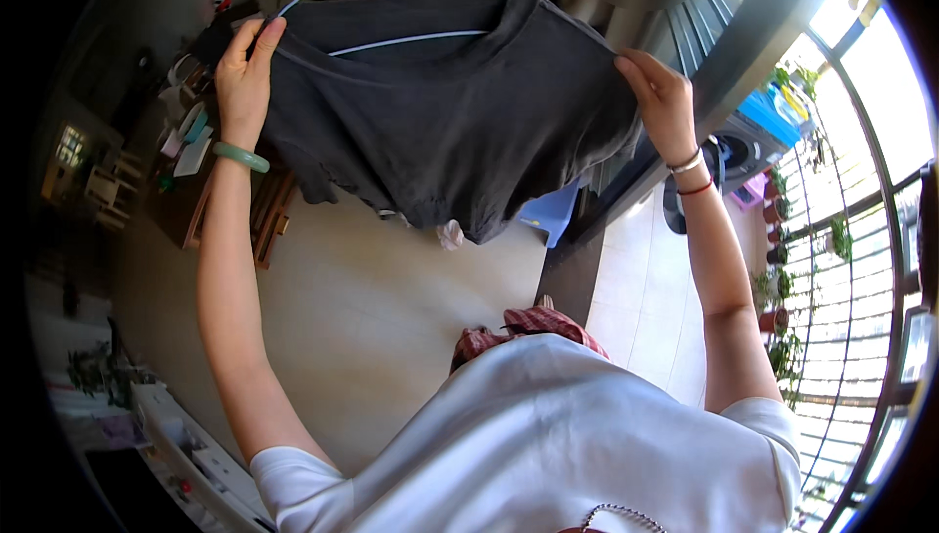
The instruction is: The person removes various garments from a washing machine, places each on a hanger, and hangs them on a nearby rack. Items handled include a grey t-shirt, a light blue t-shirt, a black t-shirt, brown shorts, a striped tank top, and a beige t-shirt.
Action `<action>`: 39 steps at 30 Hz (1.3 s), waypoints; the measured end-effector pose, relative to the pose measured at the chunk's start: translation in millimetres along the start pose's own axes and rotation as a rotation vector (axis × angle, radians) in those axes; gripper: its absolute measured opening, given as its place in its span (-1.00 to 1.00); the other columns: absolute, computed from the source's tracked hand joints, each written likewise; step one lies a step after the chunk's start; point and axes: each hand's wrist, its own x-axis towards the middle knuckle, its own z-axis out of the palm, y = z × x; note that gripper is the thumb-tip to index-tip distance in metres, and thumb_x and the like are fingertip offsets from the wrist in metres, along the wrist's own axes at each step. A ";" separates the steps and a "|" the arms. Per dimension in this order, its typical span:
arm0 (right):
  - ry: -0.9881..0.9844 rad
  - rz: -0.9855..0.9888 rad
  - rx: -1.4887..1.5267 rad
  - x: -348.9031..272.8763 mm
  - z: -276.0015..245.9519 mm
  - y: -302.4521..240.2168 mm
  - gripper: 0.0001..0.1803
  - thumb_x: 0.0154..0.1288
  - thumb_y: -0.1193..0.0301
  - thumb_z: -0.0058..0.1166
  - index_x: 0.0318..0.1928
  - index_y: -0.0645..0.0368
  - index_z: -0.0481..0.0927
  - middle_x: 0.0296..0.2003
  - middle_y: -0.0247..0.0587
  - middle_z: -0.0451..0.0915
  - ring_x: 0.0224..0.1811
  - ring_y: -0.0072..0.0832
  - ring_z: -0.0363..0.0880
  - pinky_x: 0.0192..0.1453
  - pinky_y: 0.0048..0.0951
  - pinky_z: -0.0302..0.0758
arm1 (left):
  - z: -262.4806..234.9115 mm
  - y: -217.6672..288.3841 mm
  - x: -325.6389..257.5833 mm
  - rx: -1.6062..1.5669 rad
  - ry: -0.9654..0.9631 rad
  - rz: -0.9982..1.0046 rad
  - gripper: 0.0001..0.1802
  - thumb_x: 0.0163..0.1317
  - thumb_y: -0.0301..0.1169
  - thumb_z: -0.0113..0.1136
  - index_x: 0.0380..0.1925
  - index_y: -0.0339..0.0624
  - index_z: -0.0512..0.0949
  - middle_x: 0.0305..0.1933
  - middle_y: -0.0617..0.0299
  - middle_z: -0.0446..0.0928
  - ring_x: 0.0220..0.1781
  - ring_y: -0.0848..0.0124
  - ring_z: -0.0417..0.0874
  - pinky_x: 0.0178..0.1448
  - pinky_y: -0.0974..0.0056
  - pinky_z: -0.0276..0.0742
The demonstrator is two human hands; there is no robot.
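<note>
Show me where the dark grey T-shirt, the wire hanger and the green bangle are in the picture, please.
dark grey T-shirt (pixel 450 122): head view, middle of the chest fabric.
wire hanger (pixel 406 41): head view, its pale lower bar inside the neck opening.
green bangle (pixel 241 155): head view, band around the left wrist.

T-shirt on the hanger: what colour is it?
Dark grey, plain; the T-shirt shows best in the head view.
</note>
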 end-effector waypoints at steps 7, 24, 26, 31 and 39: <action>0.056 -0.192 -0.178 13.6 21.1 -15.5 -0.83 0.31 0.39 0.17 -0.16 0.21 0.62 -0.34 -0.07 0.64 -0.26 -0.21 0.64 -0.16 -0.31 0.53 | 28.3 -26.8 12.5 -0.118 -0.057 0.011 -0.67 0.32 -0.11 0.23 -0.24 -0.17 0.60 -0.49 0.48 0.44 -0.39 0.68 0.32 -0.25 0.48 0.30; -0.349 -0.246 -0.054 -33.9 101.7 15.8 -0.93 0.19 0.39 0.21 -0.35 0.10 0.62 -0.56 -0.17 0.58 -0.45 -0.23 0.56 -0.18 -0.29 0.43 | 57.5 -123.2 -68.3 0.474 -0.314 0.308 -0.80 0.16 -0.30 0.36 -0.37 -0.21 0.65 -0.16 0.36 0.53 -0.19 0.30 0.47 -0.11 0.17 0.42; -0.377 -0.201 -0.075 -40.2 121.6 21.3 -0.91 0.20 0.36 0.19 -0.39 0.08 0.60 -0.61 -0.19 0.55 -0.47 -0.23 0.57 -0.22 -0.26 0.42 | 56.2 -142.2 -83.6 0.462 -0.387 0.238 -0.81 0.17 -0.31 0.35 -0.37 -0.20 0.67 -0.17 0.35 0.54 -0.20 0.29 0.49 -0.13 0.18 0.42; -0.472 0.017 0.059 -49.5 169.3 24.3 -0.85 0.22 0.32 0.19 -0.36 0.13 0.61 -0.54 -0.06 0.60 -0.48 -0.08 0.60 -0.39 -0.17 0.51 | 56.4 -174.7 -81.7 0.178 -0.466 -0.236 -0.81 0.21 -0.35 0.33 -0.30 -0.25 0.64 -0.26 0.33 0.55 -0.41 0.44 0.54 -0.41 0.34 0.42; -0.549 0.200 0.208 -22.4 248.8 51.6 -0.83 0.25 0.34 0.16 -0.28 0.18 0.63 -0.49 0.01 0.61 -0.45 -0.03 0.59 -0.40 -0.17 0.52 | 80.6 -240.1 -8.6 0.059 -0.597 -0.510 -0.85 0.26 -0.43 0.27 -0.29 -0.31 0.59 -0.38 0.34 0.49 -0.57 0.60 0.48 -0.55 0.47 0.38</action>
